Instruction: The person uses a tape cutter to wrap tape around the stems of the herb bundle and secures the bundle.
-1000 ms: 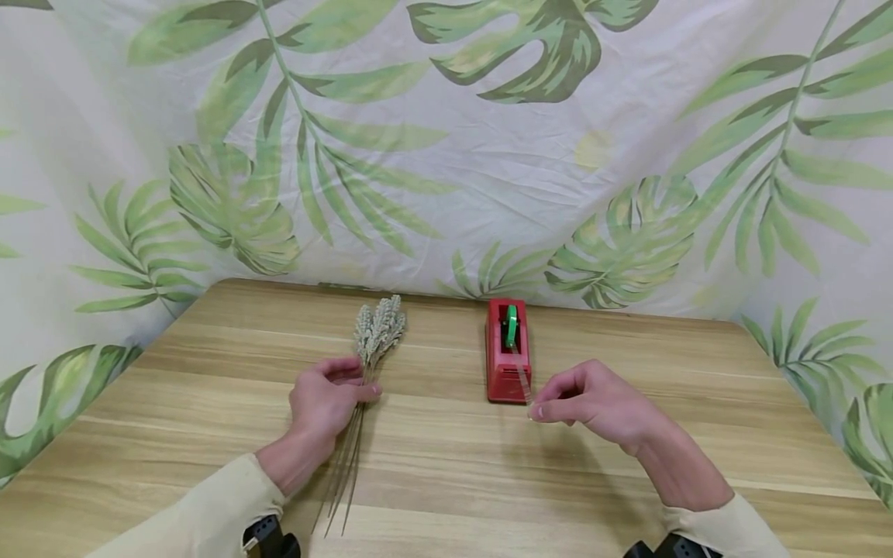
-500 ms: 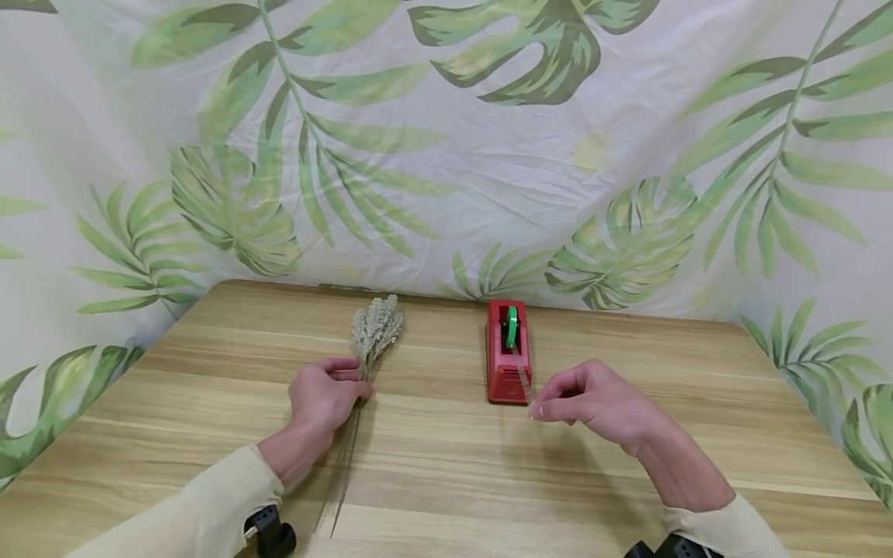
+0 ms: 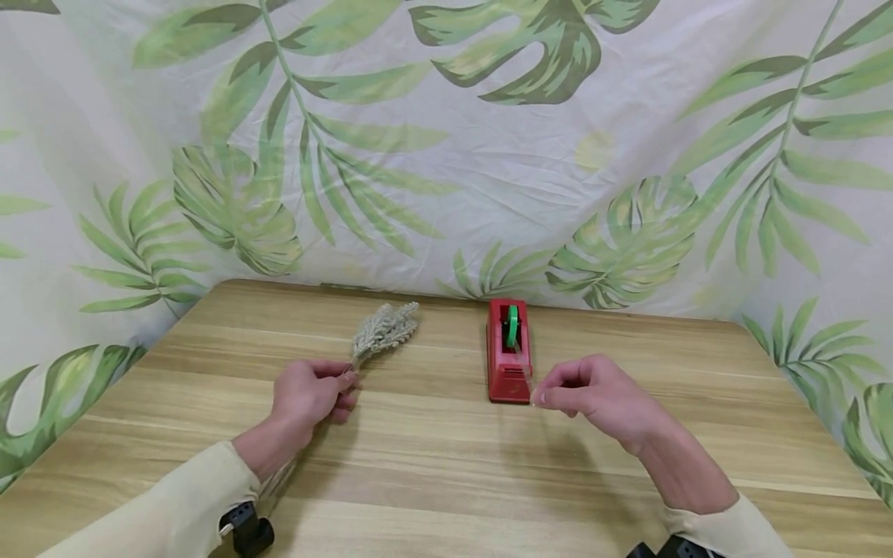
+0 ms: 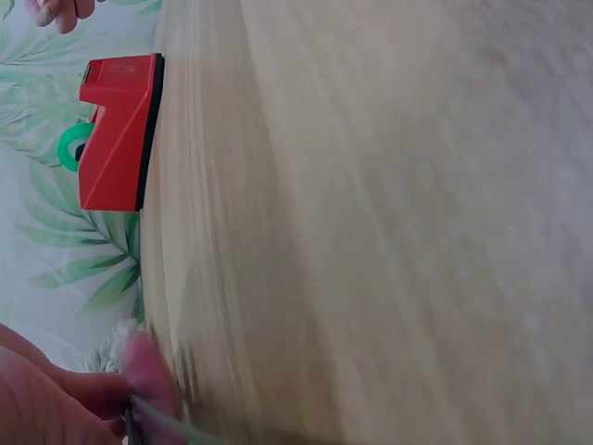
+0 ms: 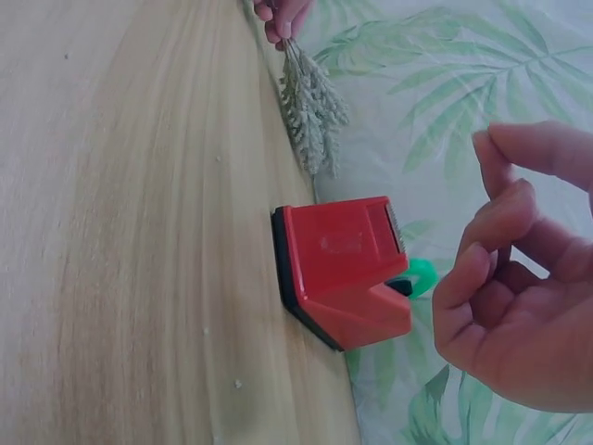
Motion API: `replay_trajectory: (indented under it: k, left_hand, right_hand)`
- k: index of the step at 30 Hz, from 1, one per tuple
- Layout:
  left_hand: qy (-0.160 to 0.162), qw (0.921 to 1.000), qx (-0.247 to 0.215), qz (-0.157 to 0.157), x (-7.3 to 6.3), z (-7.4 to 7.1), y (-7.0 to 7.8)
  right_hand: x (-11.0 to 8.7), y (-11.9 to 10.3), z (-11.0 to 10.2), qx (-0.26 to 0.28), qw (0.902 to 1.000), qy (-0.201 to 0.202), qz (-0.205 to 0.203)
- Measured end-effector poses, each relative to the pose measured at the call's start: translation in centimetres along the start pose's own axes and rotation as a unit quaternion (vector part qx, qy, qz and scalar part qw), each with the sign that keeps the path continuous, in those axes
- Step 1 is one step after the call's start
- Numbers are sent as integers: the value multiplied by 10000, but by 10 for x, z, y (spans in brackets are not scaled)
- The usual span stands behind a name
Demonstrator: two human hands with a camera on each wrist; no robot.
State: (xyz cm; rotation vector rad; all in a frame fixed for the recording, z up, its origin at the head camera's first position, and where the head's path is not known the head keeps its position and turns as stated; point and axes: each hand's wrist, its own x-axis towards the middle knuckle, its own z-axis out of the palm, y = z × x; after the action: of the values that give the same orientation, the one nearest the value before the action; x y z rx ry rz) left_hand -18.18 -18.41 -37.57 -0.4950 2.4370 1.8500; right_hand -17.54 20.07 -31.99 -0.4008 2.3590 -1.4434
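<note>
Dried flower bunch (image 3: 384,333) is slanting across the area left of centre in the head view, its pale heads pointing to the upper right. Nearest, at the bottom edge, two cream sleeves, left (image 3: 153,504) and right (image 3: 725,535), are reaching in from the lower corners, each carrying a black wrist device, left (image 3: 247,531) and right (image 3: 673,549). Thin stems (image 3: 282,480) are showing beside the left cuff, trailing to the lower left. Farther up, the left hand (image 3: 307,403) is pinching the bunch just below the heads, between thumb and fingers. Right of centre, the right hand (image 3: 600,399) is gripping the end of a strip of clear tape (image 3: 526,376) between thumb and forefinger. That strip is running up and left to a red tape dispenser (image 3: 504,380), which is standing upright on the wood-grain bench (image 3: 432,465) just beside the fingertips. Its serrated cutter end is facing the bottom of the frame, and a green roll (image 3: 512,325) is sitting in the slot behind. Whether the flower heads are touching the bench is impossible to tell. Beyond the far edge, a white cloth (image 3: 516,178) with green leaf prints is filling the upper frame.
</note>
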Motion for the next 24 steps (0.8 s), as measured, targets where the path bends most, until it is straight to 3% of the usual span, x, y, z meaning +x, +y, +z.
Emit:
replay_trajectory:
  k: [6,17,24]
  left_hand:
    - [1,9983,498,299,2,-2,2]
    - [-309,9969,425,580,4,-2,6]
    - [-620,9901,625,1095,0,-1,13]
  right_hand:
    - [-3,-6,3,436,9979,471,-29]
    - [-8,-16,4,1123,9883,1029,-86]
    - [-9,-17,3,1332,9819,1340,-147]
